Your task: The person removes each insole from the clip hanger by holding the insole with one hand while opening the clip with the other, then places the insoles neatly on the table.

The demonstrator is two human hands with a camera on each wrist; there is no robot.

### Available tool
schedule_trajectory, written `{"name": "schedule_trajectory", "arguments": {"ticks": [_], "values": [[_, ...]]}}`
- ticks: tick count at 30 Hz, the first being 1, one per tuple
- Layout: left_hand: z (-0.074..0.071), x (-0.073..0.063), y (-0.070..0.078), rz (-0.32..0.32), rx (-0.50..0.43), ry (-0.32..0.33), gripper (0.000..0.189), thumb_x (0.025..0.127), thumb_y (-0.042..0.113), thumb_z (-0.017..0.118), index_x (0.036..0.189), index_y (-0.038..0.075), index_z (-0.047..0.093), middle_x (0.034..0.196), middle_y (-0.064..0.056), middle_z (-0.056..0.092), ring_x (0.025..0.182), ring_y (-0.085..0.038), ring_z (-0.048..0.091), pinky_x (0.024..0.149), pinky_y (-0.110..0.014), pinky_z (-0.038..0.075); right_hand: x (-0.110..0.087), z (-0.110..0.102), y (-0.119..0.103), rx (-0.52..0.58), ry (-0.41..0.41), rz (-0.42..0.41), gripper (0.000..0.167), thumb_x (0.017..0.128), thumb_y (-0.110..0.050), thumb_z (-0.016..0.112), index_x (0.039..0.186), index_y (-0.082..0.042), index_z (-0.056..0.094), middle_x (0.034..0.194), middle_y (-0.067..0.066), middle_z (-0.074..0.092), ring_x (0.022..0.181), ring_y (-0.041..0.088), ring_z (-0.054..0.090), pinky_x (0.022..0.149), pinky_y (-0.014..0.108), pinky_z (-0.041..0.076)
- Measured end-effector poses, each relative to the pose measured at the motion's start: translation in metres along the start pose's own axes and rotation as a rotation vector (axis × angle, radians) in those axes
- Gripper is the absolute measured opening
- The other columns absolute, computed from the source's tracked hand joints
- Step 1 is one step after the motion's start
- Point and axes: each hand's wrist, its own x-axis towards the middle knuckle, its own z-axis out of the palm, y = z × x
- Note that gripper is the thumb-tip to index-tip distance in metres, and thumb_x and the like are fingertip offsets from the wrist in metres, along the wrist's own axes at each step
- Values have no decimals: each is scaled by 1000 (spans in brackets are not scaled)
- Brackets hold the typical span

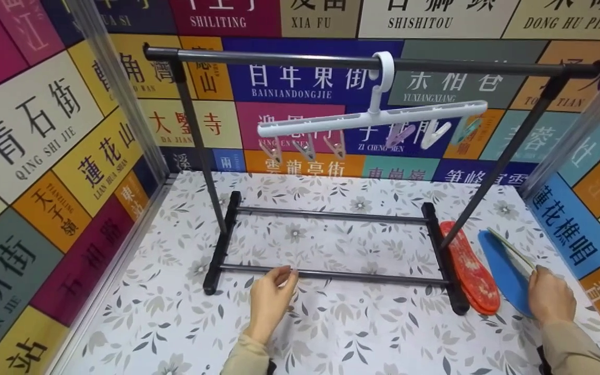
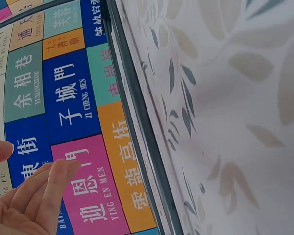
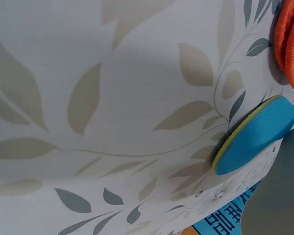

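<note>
My left hand hovers by the rack's front lower bar, holding nothing. In the left wrist view its thumb and fingers stand apart. At the right, my right hand pinches an insole, tilted up with its pale edge showing. Below it a blue insole lies flat on the table; the right wrist view shows a blue insole with a yellow rim. A pair of red patterned insoles overlaps beside the rack's right foot. The right fingertips are partly hidden.
A black rack stands on the flower-patterned table. From its top bar hangs a tilted white hanger with several small clips. Walls with coloured street-name panels enclose the table at the back and sides.
</note>
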Motion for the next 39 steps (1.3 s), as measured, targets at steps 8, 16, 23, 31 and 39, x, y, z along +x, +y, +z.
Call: {"name": "schedule_trajectory", "arguments": {"ticks": [8, 16, 23, 31, 39], "values": [[0, 0, -2, 40, 43, 52, 24, 90, 30, 71, 100, 8, 76, 91, -8, 77, 87, -18, 75, 74, -28, 59, -2, 8, -5, -12, -95, -50, 33, 99, -11, 45, 117, 15, 54, 102, 45, 53, 88, 60, 52, 65, 63, 44], [0, 0, -3, 17, 20, 21, 27, 91, 30, 70, 103, 7, 75, 95, -9, 77, 88, -19, 75, 72, -25, 59, -4, 16, -7, 5, -179, -65, 54, 102, -28, 53, 124, 21, 52, 115, 46, 55, 100, 61, 56, 82, 67, 45], [-2, -1, -4, 29, 45, 45, 25, 91, 31, 69, 100, 8, 76, 92, -7, 78, 85, -16, 75, 72, -28, 60, -10, 18, -14, 54, -89, -93, 52, 105, -26, 47, 119, 23, 55, 116, 44, 55, 103, 62, 54, 84, 68, 44], [-5, 6, -3, 37, 47, 38, 26, 92, 28, 68, 105, 6, 74, 95, -10, 77, 81, -17, 76, 70, -25, 59, -14, 24, -45, 137, -76, -75, 57, 107, -35, 37, 130, 16, 52, 118, 41, 58, 107, 62, 52, 88, 69, 43], [-13, 27, 2, 138, 147, 85, 37, 90, 27, 69, 115, 0, 70, 107, -19, 73, 76, -23, 75, 73, -38, 60, -23, 33, -102, 209, 31, -147, 42, 105, -28, 44, 129, 4, 57, 114, 41, 59, 99, 63, 56, 83, 70, 42]]}}
